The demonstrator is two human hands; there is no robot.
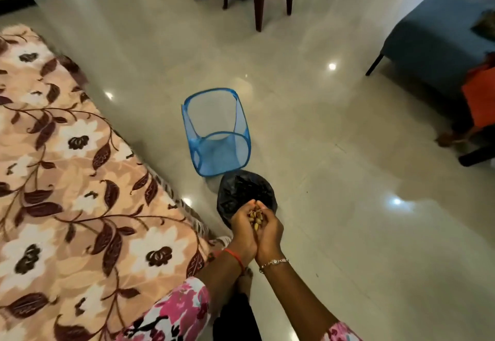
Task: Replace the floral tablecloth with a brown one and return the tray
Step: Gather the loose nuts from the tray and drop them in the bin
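The left hand [242, 229] and right hand [270, 233] are pressed side by side into one cup. Each grip curls closed round a heap of dry shells [255, 218], so that none spill. They hang directly above the black-lined bin [242, 188] on the floor, probably to tip the scraps in. A blue mesh basket [214, 153] stands just behind the bin, likely waiting for laundry. The floral tablecloth [80, 166] lies spread over the worktop at the left, not yet removed. Neither the brown cloth nor the tray is in view.
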